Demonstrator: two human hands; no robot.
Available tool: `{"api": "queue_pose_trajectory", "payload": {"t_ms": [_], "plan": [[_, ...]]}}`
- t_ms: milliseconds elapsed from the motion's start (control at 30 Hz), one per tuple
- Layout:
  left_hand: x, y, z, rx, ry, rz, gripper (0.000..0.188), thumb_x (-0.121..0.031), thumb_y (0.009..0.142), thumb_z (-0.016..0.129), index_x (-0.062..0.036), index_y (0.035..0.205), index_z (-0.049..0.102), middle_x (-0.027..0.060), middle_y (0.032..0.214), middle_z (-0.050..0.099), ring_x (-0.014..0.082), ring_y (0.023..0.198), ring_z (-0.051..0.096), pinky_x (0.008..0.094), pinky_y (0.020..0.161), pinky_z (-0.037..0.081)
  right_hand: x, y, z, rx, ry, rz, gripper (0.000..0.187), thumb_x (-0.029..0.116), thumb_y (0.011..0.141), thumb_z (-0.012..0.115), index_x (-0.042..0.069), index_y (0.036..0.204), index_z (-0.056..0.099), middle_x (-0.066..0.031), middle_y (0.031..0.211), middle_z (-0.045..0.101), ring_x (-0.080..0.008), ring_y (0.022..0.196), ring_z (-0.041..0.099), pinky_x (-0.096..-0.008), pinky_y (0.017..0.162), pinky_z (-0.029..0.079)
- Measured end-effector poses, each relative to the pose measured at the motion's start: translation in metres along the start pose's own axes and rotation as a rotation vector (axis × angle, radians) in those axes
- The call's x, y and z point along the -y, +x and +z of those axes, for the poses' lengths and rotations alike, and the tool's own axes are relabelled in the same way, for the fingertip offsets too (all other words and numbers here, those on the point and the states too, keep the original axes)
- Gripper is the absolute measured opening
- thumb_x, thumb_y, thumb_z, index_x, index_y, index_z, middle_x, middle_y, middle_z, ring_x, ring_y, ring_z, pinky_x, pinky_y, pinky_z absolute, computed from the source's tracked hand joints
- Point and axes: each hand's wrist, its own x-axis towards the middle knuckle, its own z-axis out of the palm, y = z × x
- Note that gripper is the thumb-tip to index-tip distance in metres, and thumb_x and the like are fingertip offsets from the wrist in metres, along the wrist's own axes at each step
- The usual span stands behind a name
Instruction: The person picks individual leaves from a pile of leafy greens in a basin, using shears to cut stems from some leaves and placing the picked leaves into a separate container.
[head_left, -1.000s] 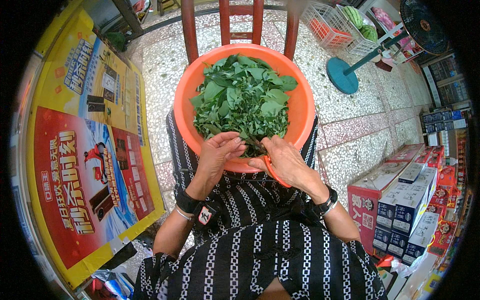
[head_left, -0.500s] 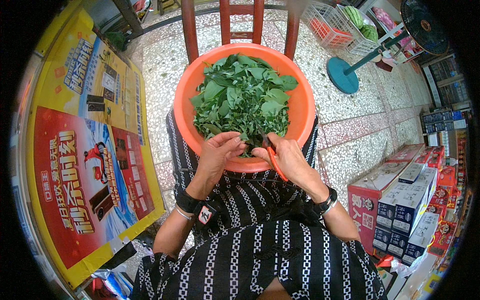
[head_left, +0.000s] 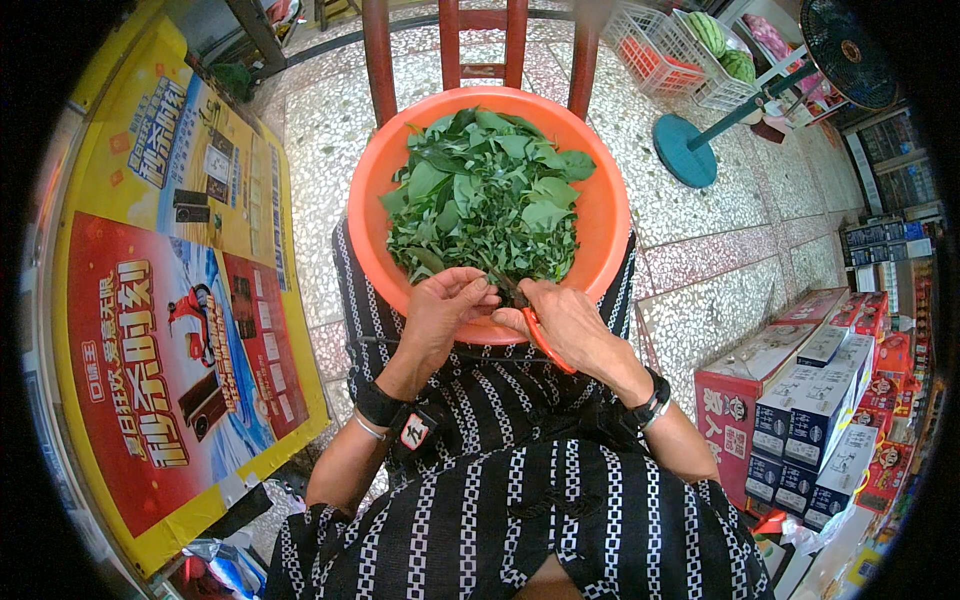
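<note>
An orange plastic basin (head_left: 612, 200) rests at my lap, against a wooden chair. It holds a heap of green leaves (head_left: 460, 190), whole ones toward the far side and finely cut shreds nearer me. Over the basin's near rim, my left hand (head_left: 452, 308) is closed in a pinch on a bit of leaf, mostly hidden by the fingertips. My right hand (head_left: 572, 322) grips orange-handled scissors (head_left: 545, 343), their dark blades pointing at the left fingertips. The two hands are almost touching.
Beyond the basin rises a reddish wooden chair back (head_left: 482, 70). A yellow and red poster panel (head_left: 180, 300) stands at left. Stacked boxes (head_left: 815, 420) sit at right. Farther off are a fan with a teal base (head_left: 686, 150) and white crates (head_left: 650, 55), one with watermelons.
My left hand has shifted slightly right, and the scissors have turned so their blades lie closer to its fingertips. Less of the leaf piece shows. The basin has stayed put.
</note>
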Motion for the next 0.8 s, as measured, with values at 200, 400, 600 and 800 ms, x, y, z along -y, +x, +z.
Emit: {"api": "queue_pose_trajectory", "payload": {"t_ms": [200, 400, 600, 800], "plan": [[-0.002, 0.0, 0.001, -0.008, -0.006, 0.025, 0.017, -0.009, 0.087, 0.063, -0.0008, 0.102, 0.059, 0.0079, 0.089, 0.065, 0.0161, 0.078, 0.065, 0.027, 0.072, 0.054, 0.001, 0.001, -0.001, 0.085, 0.093, 0.083, 0.054, 0.048, 0.085, 0.058, -0.003, 0.069, 0.056, -0.0219, 0.056, 0.054, -0.0398, 0.059, 0.059, -0.0453, 0.054, 0.046], [-0.024, 0.016, -0.019, -0.147, 0.514, 0.368, 0.016, -0.003, 0.084, 0.061, 0.0012, 0.099, 0.062, 0.0062, 0.09, 0.066, 0.0151, 0.08, 0.064, 0.0259, 0.073, 0.051, -0.002, 0.003, -0.005, -0.131, 0.222, 0.073, 0.047, 0.041, 0.083, 0.065, -0.004, 0.071, 0.057, -0.023, 0.058, 0.055, -0.0404, 0.058, 0.059, -0.0432, 0.052, 0.046], [-0.035, 0.015, -0.049, -0.242, 1.516, 0.726, 0.027, 0.002, 0.073, 0.062, -0.0027, 0.1, 0.061, 0.0121, 0.099, 0.063, 0.0294, 0.09, 0.058, 0.0389, 0.089, 0.043, -0.003, 0.003, -0.002, -0.115, 0.149, 0.037, 0.048, 0.042, 0.083, 0.064, -0.004, 0.069, 0.058, -0.0226, 0.058, 0.056, -0.0401, 0.057, 0.059, -0.0444, 0.053, 0.046], [-0.019, 0.021, -0.053, -0.317, 1.992, 0.599, 0.025, -0.007, 0.078, 0.056, -0.0041, 0.103, 0.054, 0.0119, 0.095, 0.063, 0.0323, 0.093, 0.056, 0.0566, 0.098, 0.031, -0.007, 0.004, 0.002, -0.132, 0.084, 0.004, 0.05, 0.044, 0.084, 0.062, -0.003, 0.068, 0.058, -0.0217, 0.057, 0.056, -0.0391, 0.056, 0.058, -0.0444, 0.053, 0.046]]}}
